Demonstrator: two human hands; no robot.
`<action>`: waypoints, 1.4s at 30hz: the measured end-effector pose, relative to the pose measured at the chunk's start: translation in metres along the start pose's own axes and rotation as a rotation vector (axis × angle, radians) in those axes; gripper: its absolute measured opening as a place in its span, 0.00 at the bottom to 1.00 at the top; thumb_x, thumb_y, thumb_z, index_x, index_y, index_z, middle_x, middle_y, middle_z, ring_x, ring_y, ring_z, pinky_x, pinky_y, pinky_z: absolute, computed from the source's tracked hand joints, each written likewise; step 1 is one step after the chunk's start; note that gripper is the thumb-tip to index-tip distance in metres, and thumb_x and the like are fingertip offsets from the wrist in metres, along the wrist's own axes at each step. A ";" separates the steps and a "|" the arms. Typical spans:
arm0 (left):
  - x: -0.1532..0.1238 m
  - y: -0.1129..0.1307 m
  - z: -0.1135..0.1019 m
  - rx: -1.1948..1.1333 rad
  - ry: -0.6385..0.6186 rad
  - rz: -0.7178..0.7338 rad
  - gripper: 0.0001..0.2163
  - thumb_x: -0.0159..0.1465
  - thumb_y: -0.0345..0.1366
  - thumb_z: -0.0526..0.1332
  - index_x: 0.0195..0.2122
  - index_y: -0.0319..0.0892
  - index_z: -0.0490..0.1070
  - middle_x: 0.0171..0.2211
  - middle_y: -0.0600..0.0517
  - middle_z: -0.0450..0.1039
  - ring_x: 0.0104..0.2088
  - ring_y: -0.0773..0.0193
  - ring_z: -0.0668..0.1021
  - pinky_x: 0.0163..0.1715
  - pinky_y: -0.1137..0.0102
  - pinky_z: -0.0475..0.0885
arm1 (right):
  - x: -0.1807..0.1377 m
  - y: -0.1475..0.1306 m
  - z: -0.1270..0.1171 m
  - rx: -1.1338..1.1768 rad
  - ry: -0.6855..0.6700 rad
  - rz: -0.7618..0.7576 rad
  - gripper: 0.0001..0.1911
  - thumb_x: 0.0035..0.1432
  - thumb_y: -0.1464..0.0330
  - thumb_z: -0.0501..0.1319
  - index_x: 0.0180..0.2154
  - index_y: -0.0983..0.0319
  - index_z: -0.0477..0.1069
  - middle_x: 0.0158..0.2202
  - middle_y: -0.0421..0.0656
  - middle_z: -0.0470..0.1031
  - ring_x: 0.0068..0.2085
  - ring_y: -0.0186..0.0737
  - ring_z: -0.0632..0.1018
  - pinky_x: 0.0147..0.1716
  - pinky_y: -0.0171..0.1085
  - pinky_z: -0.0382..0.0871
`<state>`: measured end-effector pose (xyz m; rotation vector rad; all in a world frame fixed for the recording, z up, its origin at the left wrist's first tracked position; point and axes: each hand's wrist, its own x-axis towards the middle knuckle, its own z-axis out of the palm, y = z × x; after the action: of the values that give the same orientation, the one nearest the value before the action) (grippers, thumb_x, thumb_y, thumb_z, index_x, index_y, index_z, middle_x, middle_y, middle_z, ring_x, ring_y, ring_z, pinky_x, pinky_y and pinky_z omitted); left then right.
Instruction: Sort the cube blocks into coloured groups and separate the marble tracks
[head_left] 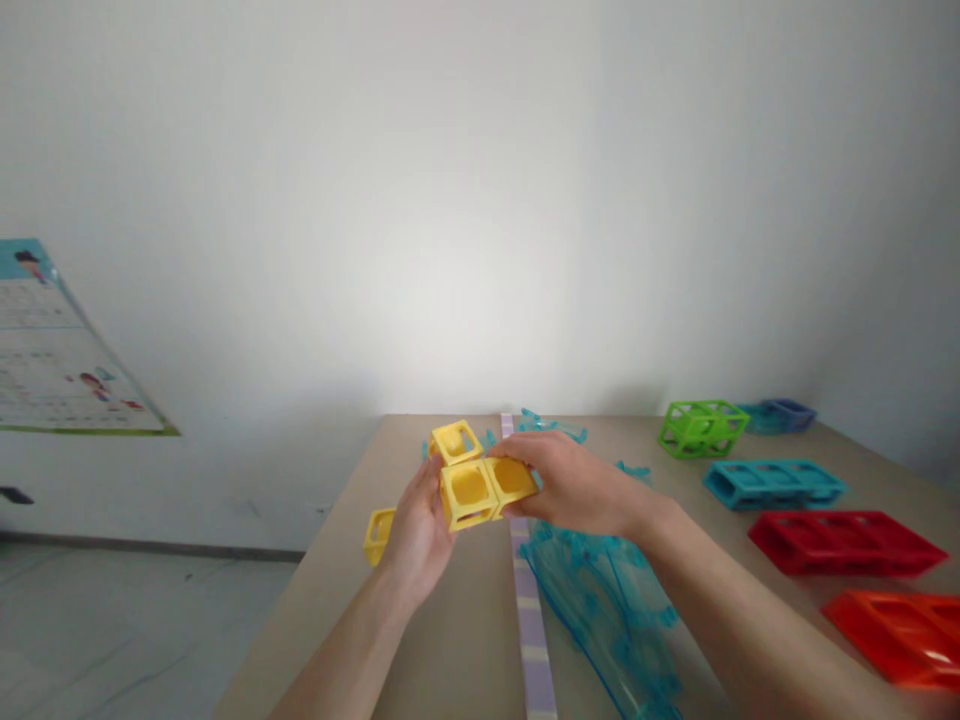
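Yellow hollow cube blocks (pixel 470 487) are held up over the table between both hands, two side by side with a third touching behind at upper left. My left hand (pixel 424 530) is closed around the left side of these blocks. From the other side, my right hand (pixel 559 478) grips the right-hand cube, thumb and fingers at its edges. Whether all the cubes are locked together, I cannot tell. Another yellow cube (pixel 379 535) shows left of my left hand, partly hidden behind it.
A striped tape line (pixel 531 625) runs along the table (pixel 450 660). Translucent teal pieces (pixel 607 610) lie right of it. Farther right are a green cube frame (pixel 703 429) and blue (pixel 776 484), red (pixel 847 542) and orange (pixel 900 630) block rows. A wall stands behind.
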<state>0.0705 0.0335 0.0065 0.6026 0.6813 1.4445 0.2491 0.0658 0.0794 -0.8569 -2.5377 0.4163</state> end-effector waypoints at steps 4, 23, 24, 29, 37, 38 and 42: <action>0.001 -0.002 -0.005 -0.025 -0.044 -0.047 0.11 0.63 0.43 0.59 0.37 0.41 0.75 0.31 0.52 0.78 0.26 0.65 0.77 0.23 0.72 0.68 | 0.000 -0.002 -0.003 0.021 0.009 0.084 0.18 0.45 0.69 0.70 0.41 0.59 0.75 0.37 0.42 0.79 0.37 0.41 0.77 0.39 0.36 0.65; 0.005 0.001 -0.009 0.045 0.165 0.450 0.08 0.55 0.35 0.69 0.30 0.42 0.69 0.36 0.53 0.78 0.40 0.63 0.79 0.39 0.69 0.71 | -0.006 0.007 -0.018 0.105 0.022 0.242 0.15 0.44 0.65 0.69 0.37 0.61 0.76 0.34 0.42 0.78 0.34 0.41 0.76 0.34 0.35 0.67; 0.005 0.000 -0.009 0.069 0.183 0.459 0.08 0.55 0.35 0.69 0.31 0.42 0.69 0.36 0.53 0.78 0.39 0.63 0.78 0.38 0.69 0.71 | -0.007 0.008 -0.020 0.113 0.020 0.243 0.15 0.44 0.65 0.69 0.37 0.61 0.75 0.34 0.42 0.78 0.34 0.41 0.76 0.34 0.36 0.67; 0.006 0.001 -0.008 0.023 0.265 0.415 0.12 0.55 0.37 0.69 0.37 0.44 0.69 0.37 0.53 0.78 0.35 0.66 0.78 0.31 0.73 0.70 | -0.010 0.017 -0.028 0.111 0.085 0.251 0.16 0.45 0.65 0.68 0.38 0.60 0.74 0.34 0.42 0.78 0.36 0.42 0.77 0.36 0.37 0.69; 0.004 0.006 -0.004 -0.078 0.306 0.055 0.05 0.60 0.33 0.61 0.35 0.38 0.73 0.31 0.48 0.77 0.30 0.64 0.78 0.32 0.68 0.75 | -0.012 0.020 -0.035 0.088 0.149 0.248 0.17 0.46 0.65 0.68 0.40 0.61 0.72 0.35 0.41 0.78 0.36 0.42 0.78 0.38 0.37 0.69; 0.003 0.005 -0.004 -0.081 0.284 0.018 0.05 0.60 0.33 0.61 0.35 0.38 0.73 0.31 0.48 0.77 0.29 0.64 0.78 0.31 0.67 0.75 | -0.012 0.019 -0.035 0.087 0.149 0.243 0.17 0.46 0.64 0.68 0.40 0.61 0.72 0.35 0.41 0.78 0.36 0.42 0.77 0.38 0.37 0.69; 0.002 0.001 -0.006 -0.061 0.205 -0.018 0.05 0.56 0.33 0.65 0.34 0.39 0.73 0.28 0.52 0.75 0.25 0.68 0.75 0.22 0.73 0.70 | -0.012 0.017 -0.036 0.100 0.153 0.236 0.17 0.46 0.63 0.68 0.40 0.61 0.72 0.35 0.42 0.78 0.36 0.42 0.77 0.38 0.38 0.69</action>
<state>0.0652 0.0358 0.0032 0.4034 0.7975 1.5175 0.2835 0.0763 0.1002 -1.1094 -2.2651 0.5238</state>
